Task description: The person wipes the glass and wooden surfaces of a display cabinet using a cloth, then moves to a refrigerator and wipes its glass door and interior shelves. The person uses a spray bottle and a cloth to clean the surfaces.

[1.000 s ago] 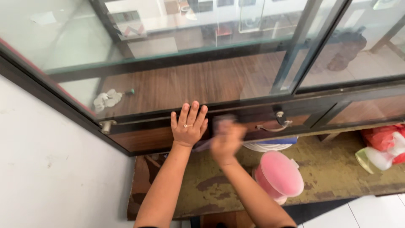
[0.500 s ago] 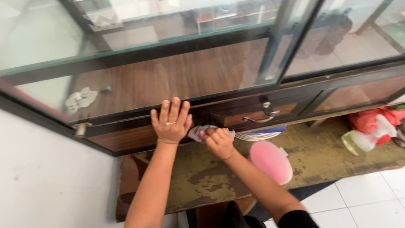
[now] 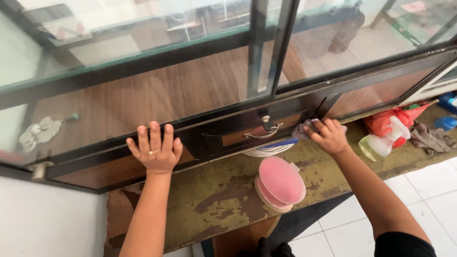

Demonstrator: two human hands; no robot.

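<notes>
Head cam: cloth wiping on the cabinet's dark frame

Landmark is the metal drawer handle [image 3: 266, 127] on the glass-fronted cabinet [image 3: 190, 95]. Left hand [image 3: 154, 150] sits well left of the handle, fingers spread, palm flat on the dark frame, gripping nothing. Right hand [image 3: 328, 135] is just right of the handle, fingers curled around a small greyish cloth [image 3: 303, 129] and pressing it onto the frame. I'd guess that cloth is light, soft and floppy, nothing fragile, so a bunched grip in the palm suits it. Below the handle, a pink lidded container [image 3: 281, 183] and stacked plates [image 3: 269, 148] sit on the worn shelf [image 3: 214, 204].
</notes>
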